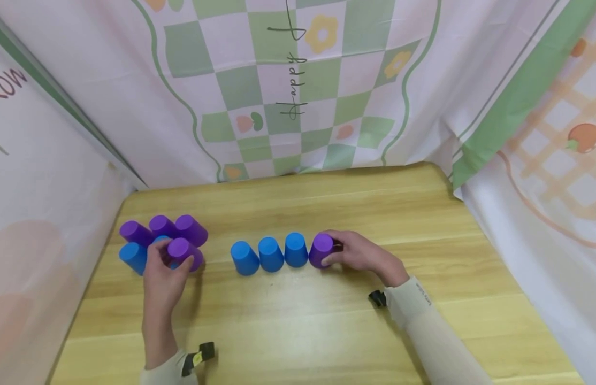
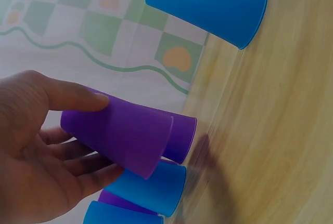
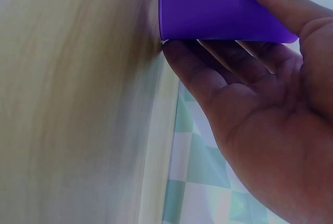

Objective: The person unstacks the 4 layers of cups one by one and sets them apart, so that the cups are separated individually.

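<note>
My left hand (image 1: 164,278) grips an upside-down purple cup (image 1: 181,248) between thumb and fingers. In the left wrist view this cup (image 2: 122,135) is held off the table, in front of other cups. Beside that hand stand three purple cups (image 1: 191,231) at the back, a blue cup (image 1: 132,256) at the left and another blue cup (image 1: 161,238), mostly hidden. My right hand (image 1: 358,251) holds a second upside-down purple cup (image 1: 321,251) at the right end of a row. Its rim meets the table in the right wrist view. Three upside-down blue cups (image 1: 271,255) make up the rest of that row.
The wooden table (image 1: 298,331) carries all the cups. Patterned cloth (image 1: 307,107) hangs along its back edge, with more cloth at the left (image 1: 43,214) and right (image 1: 558,187). Black straps (image 1: 206,350) are at both wrists.
</note>
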Demonstrator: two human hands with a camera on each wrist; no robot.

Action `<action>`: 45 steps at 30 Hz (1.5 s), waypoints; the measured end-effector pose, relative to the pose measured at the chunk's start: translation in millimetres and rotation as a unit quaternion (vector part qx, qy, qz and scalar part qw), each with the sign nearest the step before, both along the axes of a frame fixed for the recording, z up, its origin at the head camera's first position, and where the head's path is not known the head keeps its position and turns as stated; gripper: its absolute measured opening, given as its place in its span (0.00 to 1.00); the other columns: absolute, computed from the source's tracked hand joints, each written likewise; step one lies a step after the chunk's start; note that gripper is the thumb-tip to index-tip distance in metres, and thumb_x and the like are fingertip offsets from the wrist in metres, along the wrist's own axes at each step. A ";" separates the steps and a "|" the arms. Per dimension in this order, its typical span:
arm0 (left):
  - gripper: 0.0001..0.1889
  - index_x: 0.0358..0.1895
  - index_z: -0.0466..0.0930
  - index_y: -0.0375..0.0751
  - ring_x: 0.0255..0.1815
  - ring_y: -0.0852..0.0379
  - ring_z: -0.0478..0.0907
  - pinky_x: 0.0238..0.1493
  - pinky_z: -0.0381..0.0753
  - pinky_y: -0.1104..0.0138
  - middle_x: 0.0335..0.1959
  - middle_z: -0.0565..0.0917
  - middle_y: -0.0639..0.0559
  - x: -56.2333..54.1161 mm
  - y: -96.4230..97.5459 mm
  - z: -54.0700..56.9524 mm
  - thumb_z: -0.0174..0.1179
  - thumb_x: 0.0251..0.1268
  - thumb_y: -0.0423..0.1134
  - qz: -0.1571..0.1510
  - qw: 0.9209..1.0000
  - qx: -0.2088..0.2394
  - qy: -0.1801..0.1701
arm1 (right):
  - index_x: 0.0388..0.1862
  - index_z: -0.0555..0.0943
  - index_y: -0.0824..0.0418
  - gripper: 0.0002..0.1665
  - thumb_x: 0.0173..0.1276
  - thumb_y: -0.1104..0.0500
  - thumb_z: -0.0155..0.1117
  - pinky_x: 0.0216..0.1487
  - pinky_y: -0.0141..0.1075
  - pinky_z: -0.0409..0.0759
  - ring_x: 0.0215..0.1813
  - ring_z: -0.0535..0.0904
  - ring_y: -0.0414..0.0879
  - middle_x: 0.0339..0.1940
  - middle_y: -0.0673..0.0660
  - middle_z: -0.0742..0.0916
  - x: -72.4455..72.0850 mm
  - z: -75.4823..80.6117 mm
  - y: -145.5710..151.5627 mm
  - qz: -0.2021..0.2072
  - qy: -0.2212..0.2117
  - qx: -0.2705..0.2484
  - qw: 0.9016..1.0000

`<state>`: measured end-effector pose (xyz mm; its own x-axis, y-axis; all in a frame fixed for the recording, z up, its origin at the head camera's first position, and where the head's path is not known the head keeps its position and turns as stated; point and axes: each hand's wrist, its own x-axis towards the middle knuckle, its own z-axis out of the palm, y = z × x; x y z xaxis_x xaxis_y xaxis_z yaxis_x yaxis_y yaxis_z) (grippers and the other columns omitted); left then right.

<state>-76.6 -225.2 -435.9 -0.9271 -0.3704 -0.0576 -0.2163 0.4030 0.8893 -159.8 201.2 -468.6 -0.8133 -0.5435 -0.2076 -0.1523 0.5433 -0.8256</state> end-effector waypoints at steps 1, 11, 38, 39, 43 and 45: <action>0.35 0.75 0.58 0.33 0.76 0.31 0.68 0.78 0.70 0.42 0.74 0.69 0.30 -0.7 -0.3 -0.1 0.65 0.69 0.27 0.000 1.000 -0.001 -0.003 | 0.67 0.81 0.47 0.29 0.69 0.51 0.77 0.69 0.56 0.80 0.62 0.83 0.50 0.58 0.50 0.88 -0.2 0.1 0.0 0.000 0.001 -0.001 1.000; 0.37 0.78 0.56 0.34 0.78 0.29 0.66 0.77 0.69 0.40 0.77 0.67 0.27 -6.0 0.0 -4.8 0.64 0.70 0.28 0.001 1.000 -0.007 -0.020 | 0.66 0.81 0.47 0.28 0.69 0.52 0.77 0.69 0.55 0.80 0.61 0.83 0.49 0.57 0.49 0.88 -1.3 1.8 -0.5 0.002 -0.004 -0.009 1.000; 0.38 0.82 0.57 0.39 0.79 0.29 0.64 0.77 0.67 0.36 0.79 0.65 0.29 -12.4 2.6 -12.9 0.63 0.73 0.31 -0.006 0.997 -0.035 -0.073 | 0.66 0.81 0.45 0.28 0.68 0.53 0.77 0.69 0.56 0.80 0.61 0.82 0.48 0.57 0.48 0.88 1.3 0.5 -1.2 0.000 -0.009 0.000 1.000; 0.38 0.82 0.57 0.38 0.79 0.29 0.63 0.77 0.67 0.36 0.79 0.65 0.29 -12.8 2.5 -13.4 0.63 0.74 0.31 -0.009 0.997 -0.035 -0.073 | 0.66 0.81 0.45 0.28 0.68 0.52 0.77 0.68 0.56 0.80 0.61 0.82 0.48 0.57 0.48 0.88 1.2 0.5 -1.0 0.000 -0.008 0.000 1.000; 0.38 0.83 0.55 0.39 0.80 0.29 0.62 0.77 0.67 0.36 0.80 0.63 0.29 -14.9 2.4 -15.2 0.62 0.74 0.30 -0.014 0.996 -0.040 -0.076 | 0.66 0.81 0.45 0.28 0.68 0.52 0.77 0.69 0.56 0.80 0.61 0.82 0.48 0.57 0.48 0.88 1.1 0.8 -0.7 0.002 -0.005 0.000 1.000; 0.39 0.84 0.55 0.39 0.80 0.28 0.62 0.77 0.66 0.36 0.81 0.63 0.29 -15.7 2.5 -16.1 0.62 0.75 0.30 -0.016 0.996 -0.046 -0.078 | 0.66 0.81 0.45 0.28 0.68 0.52 0.77 0.69 0.56 0.80 0.60 0.82 0.48 0.57 0.48 0.88 1.0 0.7 -0.5 0.002 -0.005 -0.001 1.000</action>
<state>-92.3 -222.7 -452.1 -0.9207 -0.3514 -0.1698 -0.3353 0.4897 0.8048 -158.8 200.8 -467.9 -0.8088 -0.5473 -0.2151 -0.1460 0.5412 -0.8282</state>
